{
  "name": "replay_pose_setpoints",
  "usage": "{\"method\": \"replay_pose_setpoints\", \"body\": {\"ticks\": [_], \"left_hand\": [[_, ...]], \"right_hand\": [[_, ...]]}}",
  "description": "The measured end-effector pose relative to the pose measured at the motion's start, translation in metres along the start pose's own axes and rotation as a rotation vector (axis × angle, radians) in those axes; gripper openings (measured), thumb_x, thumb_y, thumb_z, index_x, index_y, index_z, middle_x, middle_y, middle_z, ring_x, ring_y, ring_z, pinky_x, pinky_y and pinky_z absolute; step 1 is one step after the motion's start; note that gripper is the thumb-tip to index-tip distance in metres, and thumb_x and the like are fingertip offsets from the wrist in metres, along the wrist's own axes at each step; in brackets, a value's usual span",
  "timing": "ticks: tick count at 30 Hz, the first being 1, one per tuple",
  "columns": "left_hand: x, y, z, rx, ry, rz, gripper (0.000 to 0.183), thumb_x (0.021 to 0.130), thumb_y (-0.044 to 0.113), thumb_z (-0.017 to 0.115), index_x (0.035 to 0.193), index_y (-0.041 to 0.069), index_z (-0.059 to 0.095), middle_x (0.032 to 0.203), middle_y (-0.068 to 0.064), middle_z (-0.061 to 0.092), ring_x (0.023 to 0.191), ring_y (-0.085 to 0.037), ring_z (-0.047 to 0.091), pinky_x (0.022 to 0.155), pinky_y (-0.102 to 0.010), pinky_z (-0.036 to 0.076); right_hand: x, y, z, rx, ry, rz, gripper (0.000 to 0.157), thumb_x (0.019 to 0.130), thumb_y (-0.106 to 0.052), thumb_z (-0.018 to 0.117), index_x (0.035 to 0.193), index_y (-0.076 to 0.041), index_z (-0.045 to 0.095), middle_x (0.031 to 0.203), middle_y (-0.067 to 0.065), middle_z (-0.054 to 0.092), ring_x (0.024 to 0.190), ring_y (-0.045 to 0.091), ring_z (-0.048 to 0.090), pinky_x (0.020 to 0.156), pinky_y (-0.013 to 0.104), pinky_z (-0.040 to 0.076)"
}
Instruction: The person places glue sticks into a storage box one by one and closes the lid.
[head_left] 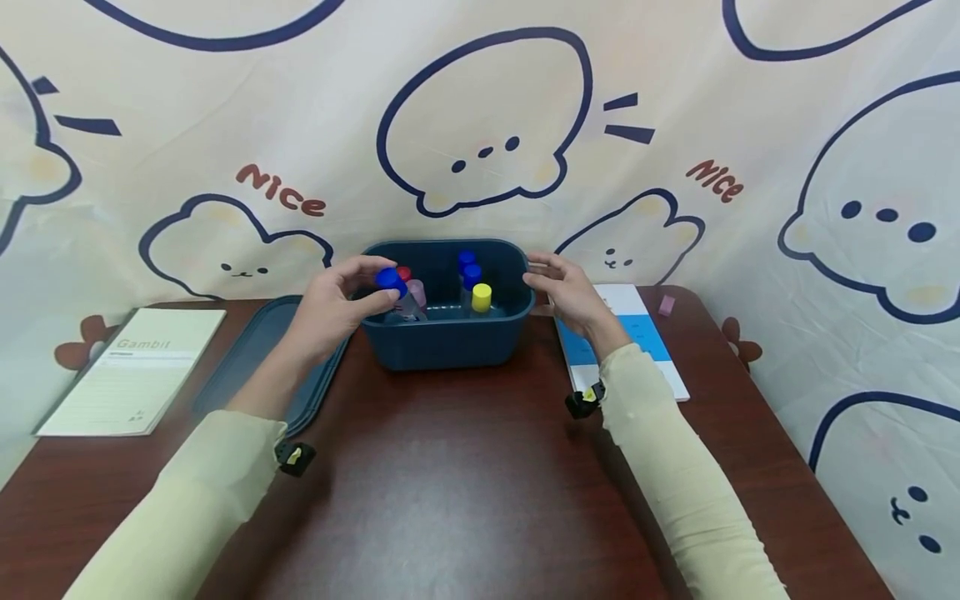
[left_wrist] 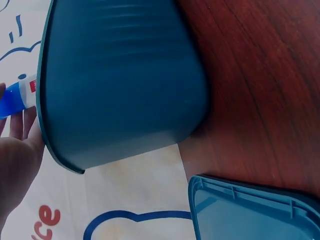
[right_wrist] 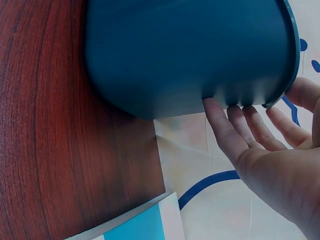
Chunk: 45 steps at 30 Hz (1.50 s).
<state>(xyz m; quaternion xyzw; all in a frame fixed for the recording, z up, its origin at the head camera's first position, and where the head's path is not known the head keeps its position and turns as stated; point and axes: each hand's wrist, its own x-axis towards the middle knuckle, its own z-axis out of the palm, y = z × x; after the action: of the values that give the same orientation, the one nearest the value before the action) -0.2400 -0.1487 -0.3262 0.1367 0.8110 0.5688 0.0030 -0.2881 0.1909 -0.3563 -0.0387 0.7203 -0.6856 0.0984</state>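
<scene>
A dark blue plastic bin (head_left: 450, 346) stands on the table against the wall cloth. At its left end, my left hand (head_left: 330, 304) pinches a clear tube with a blue cap (head_left: 390, 280), which leans over the bin's inside. In the left wrist view that blue cap (left_wrist: 11, 101) shows between the fingers, near the rim. My right hand (head_left: 570, 296) holds the bin's right end; in the right wrist view its fingertips (right_wrist: 212, 105) touch the outer wall and the thumb reaches the rim. Inside the bin are a yellow-capped tube (head_left: 482, 298), blue-capped tubes (head_left: 472, 277) and a red cap (head_left: 404, 272).
The bin's blue lid (head_left: 322, 379) lies on the table to the left, partly under my left forearm. Beyond it is a pale notebook (head_left: 135, 383). A blue-and-white booklet (head_left: 648, 342) and a small pink block (head_left: 666, 306) lie at the right.
</scene>
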Motion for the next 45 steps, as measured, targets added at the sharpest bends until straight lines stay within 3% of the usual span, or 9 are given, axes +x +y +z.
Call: {"method": "replay_pose_setpoints", "body": {"ticks": [9, 19, 29, 45], "left_hand": [[0.013, 0.003, 0.008, 0.038, -0.108, -0.005, 0.043, 0.097, 0.025, 0.072, 0.135, 0.009, 0.061, 0.126, -0.01, 0.062, 0.118, -0.027, 0.054, 0.096, -0.045, 0.051], [0.022, 0.007, 0.02, 0.103, -0.165, 0.013, 0.039, 0.095, 0.019, 0.074, 0.131, 0.006, 0.065, 0.119, -0.012, 0.065, 0.105, -0.028, 0.058, 0.088, -0.036, 0.054], [0.027, 0.014, 0.034, 0.211, -0.226, -0.018, 0.04, 0.093, 0.016, 0.075, 0.132, 0.007, 0.065, 0.122, -0.012, 0.065, 0.11, -0.029, 0.061, 0.094, -0.046, 0.055], [0.039, 0.018, 0.049, 0.297, -0.257, -0.014, 0.034, 0.093, 0.013, 0.075, 0.125, 0.005, 0.069, 0.12, -0.013, 0.067, 0.11, -0.029, 0.063, 0.095, -0.045, 0.055]], "right_hand": [[0.001, 0.0, -0.001, 0.008, 0.004, 0.002, 0.047, 0.105, -0.014, 0.056, 0.15, -0.01, 0.045, 0.148, 0.014, 0.048, 0.132, 0.036, 0.05, 0.092, 0.049, 0.057], [0.0, 0.001, 0.0, 0.002, 0.004, 0.003, 0.047, 0.105, -0.014, 0.056, 0.15, -0.009, 0.045, 0.147, 0.014, 0.05, 0.127, 0.031, 0.054, 0.088, 0.045, 0.059], [0.0, 0.001, 0.0, 0.002, 0.003, -0.006, 0.047, 0.105, -0.014, 0.056, 0.15, -0.009, 0.045, 0.147, 0.015, 0.05, 0.129, 0.035, 0.053, 0.089, 0.046, 0.059], [-0.001, 0.001, 0.001, -0.018, 0.003, 0.0, 0.048, 0.105, -0.016, 0.057, 0.151, -0.01, 0.045, 0.147, 0.014, 0.049, 0.127, 0.03, 0.054, 0.092, 0.048, 0.057]]}}
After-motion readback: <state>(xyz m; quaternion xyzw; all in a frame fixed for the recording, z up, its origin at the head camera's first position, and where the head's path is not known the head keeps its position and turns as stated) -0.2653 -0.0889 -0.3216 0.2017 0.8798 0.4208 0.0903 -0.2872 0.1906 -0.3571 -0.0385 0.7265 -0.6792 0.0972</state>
